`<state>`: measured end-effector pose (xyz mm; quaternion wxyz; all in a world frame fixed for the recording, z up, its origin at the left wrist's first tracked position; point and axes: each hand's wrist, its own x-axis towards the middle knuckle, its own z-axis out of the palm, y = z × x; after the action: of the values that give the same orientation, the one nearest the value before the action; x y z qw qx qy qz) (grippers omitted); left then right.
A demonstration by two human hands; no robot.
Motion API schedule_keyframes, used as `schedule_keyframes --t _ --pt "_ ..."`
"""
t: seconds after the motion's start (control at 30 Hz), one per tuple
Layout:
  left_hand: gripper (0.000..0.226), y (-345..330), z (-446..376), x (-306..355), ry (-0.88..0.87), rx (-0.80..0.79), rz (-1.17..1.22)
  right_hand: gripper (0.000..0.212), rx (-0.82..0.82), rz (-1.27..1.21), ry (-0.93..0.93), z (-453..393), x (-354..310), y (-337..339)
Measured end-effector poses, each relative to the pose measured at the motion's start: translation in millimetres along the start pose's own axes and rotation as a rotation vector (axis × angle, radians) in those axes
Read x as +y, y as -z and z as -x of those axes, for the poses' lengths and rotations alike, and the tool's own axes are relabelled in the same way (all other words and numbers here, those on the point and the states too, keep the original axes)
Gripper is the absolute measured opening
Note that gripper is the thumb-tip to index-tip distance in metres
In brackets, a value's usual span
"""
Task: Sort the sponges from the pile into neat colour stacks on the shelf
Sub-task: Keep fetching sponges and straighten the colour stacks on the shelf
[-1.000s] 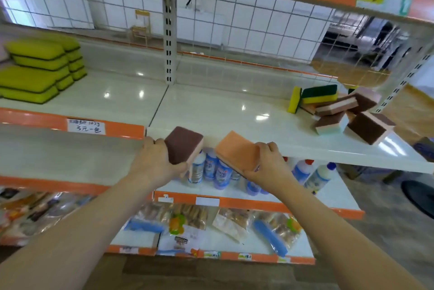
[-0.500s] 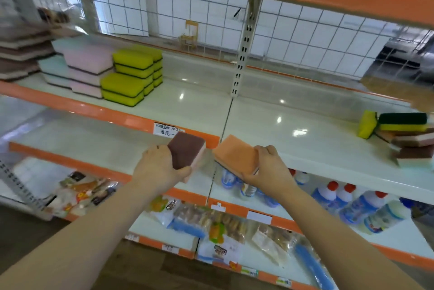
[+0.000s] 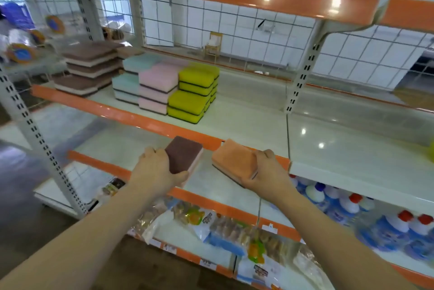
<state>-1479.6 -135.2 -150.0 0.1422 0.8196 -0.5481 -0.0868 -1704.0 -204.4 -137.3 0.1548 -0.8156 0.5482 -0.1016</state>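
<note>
Since each hand carries its own colour, the left hand [image 3: 156, 167] grips a brown sponge [image 3: 184, 154] and the right hand [image 3: 266, 172] an orange sponge [image 3: 236, 160], off the shelf's [image 3: 234, 123] front edge, probably bound for the brown stack [image 3: 90, 65] at its blurry far-left end.

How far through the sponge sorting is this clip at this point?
Well along: brown stacks, teal stacks, pink stacks and yellow stacks already stand on the shelf. In hand: the left hand grips a brown sponge, the right hand an orange sponge. Both remain to be placed; the pile is out of view.
</note>
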Motion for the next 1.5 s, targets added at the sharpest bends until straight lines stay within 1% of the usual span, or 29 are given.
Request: schedule_keyframes --t 0.13,0.53,0.63,0.8,0.97,1.1,1.3,1.43,1.5 --pt "0.062 9.3 -7.9 -41.8 0.051 0.021 0.012 0.065 -0.038 0.003 0.062 -19.9 -35.0 -14.1" --pt "0.063 42.4 -50.4 -140.6 0.253 0.125 0.018 0.070 -0.153 0.052 0.224 -105.7 -133.9 -53.6" --pt "0.067 53.1 -69.2 -162.1 0.301 0.157 0.011 0.068 -0.147 -0.002 0.260 -134.3 -158.0 -60.2" --pt "0.062 73.9 -102.3 -188.1 0.352 0.207 0.035 0.065 -0.106 -0.006 0.369 -181.1 -194.3 -68.0" --pt "0.065 84.9 -130.5 -214.6 0.406 0.282 0.106 0.071 -0.132 0.032 0.432 -220.9 -229.4 -77.6" --pt "0.067 89.6 -145.9 -229.7 0.418 0.302 0.114 0.065 -0.170 0.016 0.470 -240.3 -249.7 -89.9" --pt "0.065 99.4 -169.9 -253.9 0.424 0.318 0.124 0.061 -0.140 -0.002 0.518 -265.1 -273.7 -102.8" --pt "0.066 109.8 -188.1 -274.3 0.415 0.342 0.129 0.059 -0.130 0.017 0.511 -277.2 -291.9 -112.6" --pt "0.067 114.5 -198.7 -285.8 0.390 0.355 0.127 0.061 -0.132 0.034 0.499 -283.6 -302.6 -117.5"
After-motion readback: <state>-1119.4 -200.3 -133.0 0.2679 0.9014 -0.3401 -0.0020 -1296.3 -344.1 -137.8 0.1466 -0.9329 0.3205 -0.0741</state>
